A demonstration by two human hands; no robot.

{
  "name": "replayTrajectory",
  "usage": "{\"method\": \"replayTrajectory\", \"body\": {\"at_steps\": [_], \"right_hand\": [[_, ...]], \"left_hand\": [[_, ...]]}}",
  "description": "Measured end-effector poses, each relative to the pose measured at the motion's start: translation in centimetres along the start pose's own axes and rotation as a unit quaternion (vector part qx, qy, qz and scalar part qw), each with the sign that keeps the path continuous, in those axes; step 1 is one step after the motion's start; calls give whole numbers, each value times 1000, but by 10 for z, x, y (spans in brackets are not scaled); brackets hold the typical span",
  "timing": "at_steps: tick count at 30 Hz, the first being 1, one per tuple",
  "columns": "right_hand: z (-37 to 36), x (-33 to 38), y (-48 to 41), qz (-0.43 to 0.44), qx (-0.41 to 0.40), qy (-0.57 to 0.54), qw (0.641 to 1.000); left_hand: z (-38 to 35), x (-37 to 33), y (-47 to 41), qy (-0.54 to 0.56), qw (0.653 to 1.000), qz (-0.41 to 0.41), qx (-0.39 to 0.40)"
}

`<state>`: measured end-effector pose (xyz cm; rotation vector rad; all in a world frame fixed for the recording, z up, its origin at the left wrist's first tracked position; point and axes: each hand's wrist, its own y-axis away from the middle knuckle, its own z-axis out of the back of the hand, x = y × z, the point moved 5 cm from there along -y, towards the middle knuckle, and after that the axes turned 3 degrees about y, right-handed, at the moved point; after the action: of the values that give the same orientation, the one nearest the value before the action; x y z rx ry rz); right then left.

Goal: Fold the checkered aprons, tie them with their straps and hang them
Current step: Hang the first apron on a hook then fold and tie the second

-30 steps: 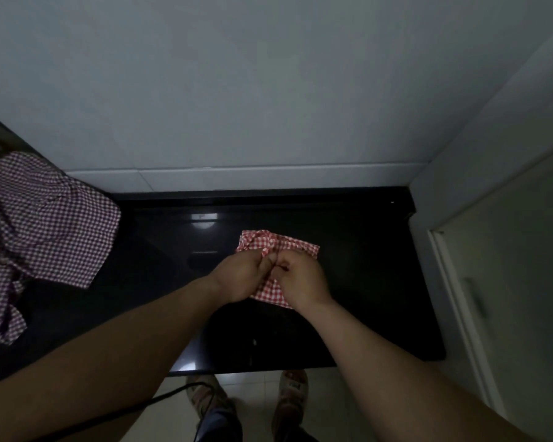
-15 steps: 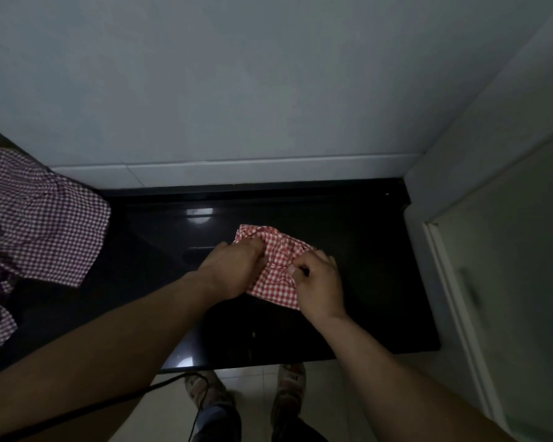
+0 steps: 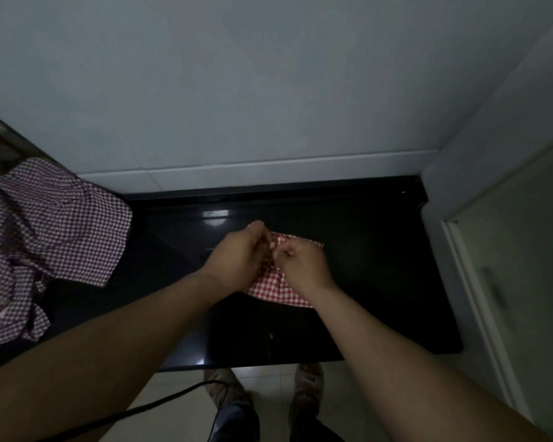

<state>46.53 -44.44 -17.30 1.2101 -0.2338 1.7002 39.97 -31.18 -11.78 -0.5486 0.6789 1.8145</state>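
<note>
Item, far left: a heap of purple checkered aprons is lying crumpled on the left end of the black countertop, well apart from the hands, its near edge trailing toward the counter's front.

Item, centre: the left hand is resting on the left part of the folded red checkered apron, fingers curled closed and pinching cloth at the bundle's far edge. Whether a strap is what it is pinching cannot be told.

Item, just right of it: the right hand is sitting on the same bundle, its fingers also closed in a pinch on the fabric, the fingertips almost touching those of the left hand. The red apron is lying flat on the counter beneath both hands, showing past the wrists on the near side and beyond the right hand's knuckles on the far right.

Item, surface: the countertop is glossy, reflecting a light spot just beyond the left hand.

Item, room: a pale tiled wall is rising behind the counter. A pale door is standing at right. Below, a dark cable is crossing the light floor beside the person's shoes.
</note>
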Motion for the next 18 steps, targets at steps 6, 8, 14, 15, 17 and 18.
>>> {"method": "replayTrajectory", "body": {"at_steps": [6,8,14,15,17,18], "right_hand": [[-6,-5,6,12,80,-46,996],[-4,-5,6,7,71,-36,997],[0,-3,8,-14,69,-40,997],[1,-2,9,-12,66,-48,997],[3,2,11,-16,62,-59,996],[5,3,10,-19,59,-66,996]], "left_hand": [[3,-12,-12,-93,992,-78,-24],[-2,-18,-14,-72,993,-87,-15],[-10,-14,6,-86,995,-57,-5],[-10,-11,11,-94,994,-48,-2],[-10,-6,19,-74,997,-28,1],[-11,-6,21,-53,999,-13,5]]}}
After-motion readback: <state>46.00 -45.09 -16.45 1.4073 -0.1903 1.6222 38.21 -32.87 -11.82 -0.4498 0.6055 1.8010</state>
